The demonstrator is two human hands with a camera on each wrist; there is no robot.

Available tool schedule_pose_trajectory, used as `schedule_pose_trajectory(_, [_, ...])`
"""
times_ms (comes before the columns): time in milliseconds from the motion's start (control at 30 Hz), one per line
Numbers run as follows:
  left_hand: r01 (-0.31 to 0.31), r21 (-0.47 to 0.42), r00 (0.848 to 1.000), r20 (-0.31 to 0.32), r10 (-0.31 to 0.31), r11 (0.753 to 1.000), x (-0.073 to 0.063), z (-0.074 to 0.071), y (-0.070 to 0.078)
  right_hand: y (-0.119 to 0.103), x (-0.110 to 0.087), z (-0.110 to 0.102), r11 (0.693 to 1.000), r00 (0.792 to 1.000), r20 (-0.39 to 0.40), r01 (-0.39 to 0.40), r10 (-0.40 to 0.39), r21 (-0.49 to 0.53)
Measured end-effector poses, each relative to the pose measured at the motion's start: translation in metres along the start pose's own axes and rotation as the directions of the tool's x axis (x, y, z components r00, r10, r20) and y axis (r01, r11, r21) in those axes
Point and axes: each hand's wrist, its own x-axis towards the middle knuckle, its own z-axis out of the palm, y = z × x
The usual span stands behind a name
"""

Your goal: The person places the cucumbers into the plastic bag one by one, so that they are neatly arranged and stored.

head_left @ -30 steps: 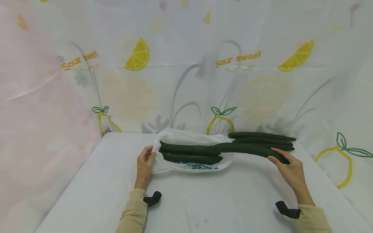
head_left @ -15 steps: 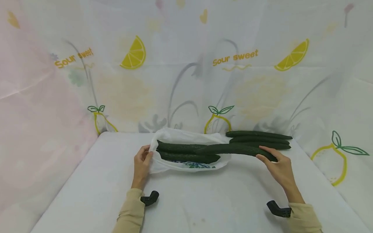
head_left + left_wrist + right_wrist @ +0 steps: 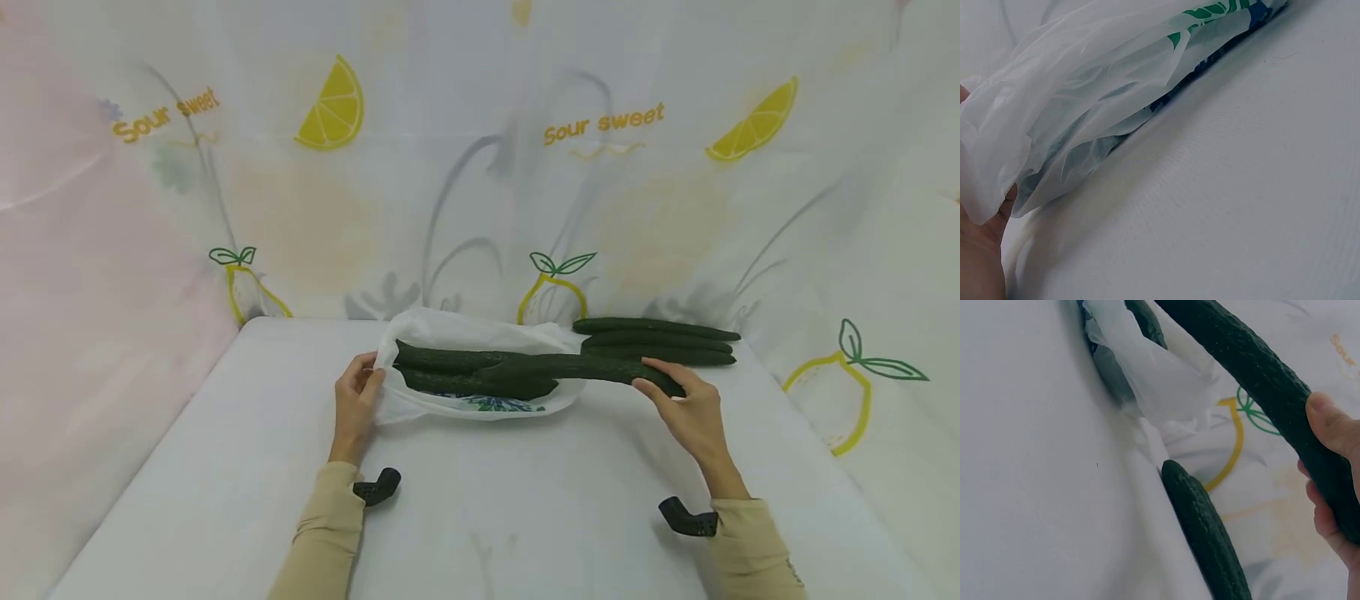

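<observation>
A white plastic bag [image 3: 480, 325] with a blue-green print lies on its side, its opening spread toward the viewer. Two dark green cucumbers [image 3: 435, 358] rest inside it. My left hand [image 3: 356, 408] pinches the bag's left end between thumb and fingers; the left wrist view shows the bag's folds [image 3: 1085, 112] over part of that hand [image 3: 985, 250]. With my right hand [image 3: 686, 408] I grip a long cucumber [image 3: 592, 367] near its right end. Its far end reaches into the bag over the other two. In the right wrist view the thumb lies along this cucumber [image 3: 1254, 369].
Three more cucumbers [image 3: 660, 337] lie side by side at the back right of the white table [image 3: 525, 500]. A white cloth backdrop [image 3: 420, 208] with lemon prints hangs right behind the table. Black wrist-camera mounts [image 3: 378, 487] stick out from both sleeves.
My right hand has moved left, sliding the held cucumber further into the bag. My left hand keeps its hold on the bag's left end. The head view has tilted slightly.
</observation>
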Motion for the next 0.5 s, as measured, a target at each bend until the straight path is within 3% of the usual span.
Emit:
schedule_pose_trajectory(167, [-0.006,-0.005,1.000,-0.007,0.006,1.000,0.0065,0.0035,0.0015,-0.0027,0.0050,0.0012,1.000,1.000,-0.016,0.009,-0.009,-0.009])
schedule_pose_trajectory(500, [-0.024,-0.009,0.999,-0.025,0.024,1.000,0.0014,0.0009,0.0043,-0.0044,-0.0005,0.0086,1.000,1.000,-0.020,0.018,-0.018,0.003])
